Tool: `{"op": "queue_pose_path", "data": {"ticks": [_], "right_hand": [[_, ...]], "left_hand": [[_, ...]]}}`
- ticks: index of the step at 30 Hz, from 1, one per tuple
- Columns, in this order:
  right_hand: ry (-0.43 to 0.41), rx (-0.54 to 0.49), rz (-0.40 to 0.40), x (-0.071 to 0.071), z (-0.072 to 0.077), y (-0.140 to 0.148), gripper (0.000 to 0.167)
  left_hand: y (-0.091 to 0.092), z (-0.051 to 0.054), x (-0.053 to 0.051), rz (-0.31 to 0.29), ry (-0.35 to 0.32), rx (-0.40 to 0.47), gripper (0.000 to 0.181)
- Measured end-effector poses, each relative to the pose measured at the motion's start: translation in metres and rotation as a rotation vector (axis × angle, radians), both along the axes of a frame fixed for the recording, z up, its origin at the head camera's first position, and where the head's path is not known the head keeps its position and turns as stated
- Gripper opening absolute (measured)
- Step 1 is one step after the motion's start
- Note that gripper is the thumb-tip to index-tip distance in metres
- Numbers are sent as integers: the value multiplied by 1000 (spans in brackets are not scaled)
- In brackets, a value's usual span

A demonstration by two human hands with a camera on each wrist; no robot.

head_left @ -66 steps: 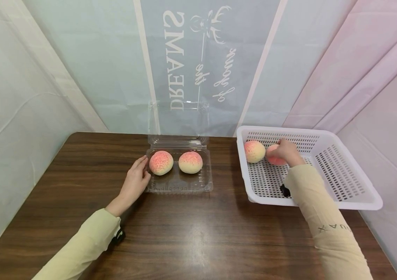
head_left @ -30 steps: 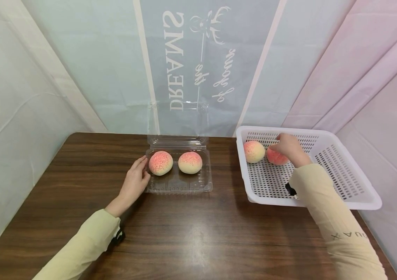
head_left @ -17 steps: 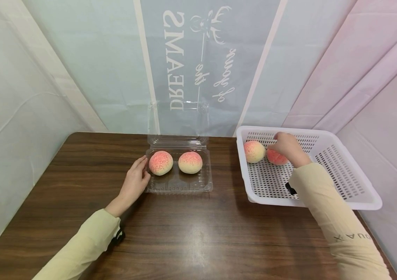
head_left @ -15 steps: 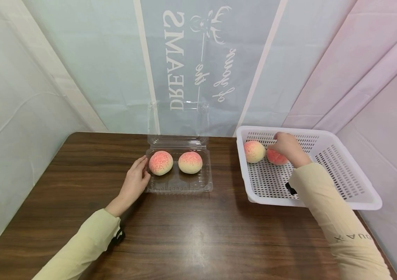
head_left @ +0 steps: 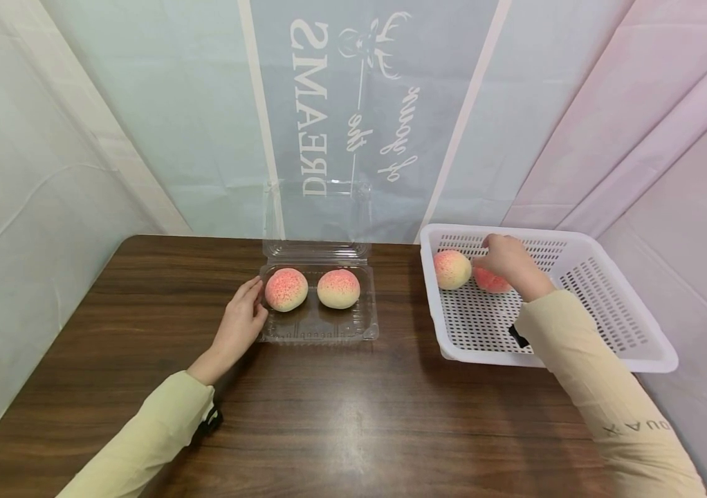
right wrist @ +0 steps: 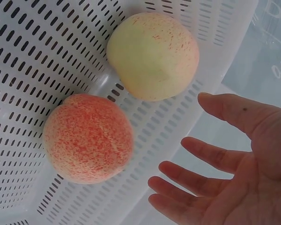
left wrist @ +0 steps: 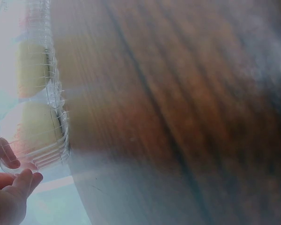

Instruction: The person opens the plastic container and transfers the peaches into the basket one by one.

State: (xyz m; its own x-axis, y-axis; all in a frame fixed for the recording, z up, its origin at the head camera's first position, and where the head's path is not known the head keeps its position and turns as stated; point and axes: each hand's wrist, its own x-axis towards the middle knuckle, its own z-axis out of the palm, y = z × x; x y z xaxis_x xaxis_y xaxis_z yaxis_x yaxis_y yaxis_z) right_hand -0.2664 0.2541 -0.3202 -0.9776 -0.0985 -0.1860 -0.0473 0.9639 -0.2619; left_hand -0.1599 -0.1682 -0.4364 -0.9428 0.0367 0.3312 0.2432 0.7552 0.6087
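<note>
I see two pink-and-cream peaches side by side in the open clear box, left; two more peaches lie far left inside the white basket, right

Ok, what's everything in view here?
Table: 1, brown, foreground
Basket: 1, white, on table's right
Container: 1, clear, lid open, left of basket
Boxed peaches: 2, pink and cream, in container
Basket peaches: 2, pink and cream, in basket
Backdrop: count unclear, pale with white lettering, behind table
Sleeves: 2, pale, lower left and right
Wrist devices: 2, black, at sleeve ends
Left hand: 1, bare, at container's left edge
Right hand: 1, bare, over basket
</note>
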Motion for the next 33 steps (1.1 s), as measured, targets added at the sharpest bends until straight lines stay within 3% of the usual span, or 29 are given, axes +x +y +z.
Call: {"op": "queue_pose_path", "data": {"ticks": [12, 33], "right_hand": [[27, 29, 45, 5, 5, -9, 53], [58, 48, 100, 16, 11, -30, 54]], "left_hand": [[0, 0, 1, 0, -19, 20, 45], [-1, -3, -1, -3, 28, 20, 44]]}}
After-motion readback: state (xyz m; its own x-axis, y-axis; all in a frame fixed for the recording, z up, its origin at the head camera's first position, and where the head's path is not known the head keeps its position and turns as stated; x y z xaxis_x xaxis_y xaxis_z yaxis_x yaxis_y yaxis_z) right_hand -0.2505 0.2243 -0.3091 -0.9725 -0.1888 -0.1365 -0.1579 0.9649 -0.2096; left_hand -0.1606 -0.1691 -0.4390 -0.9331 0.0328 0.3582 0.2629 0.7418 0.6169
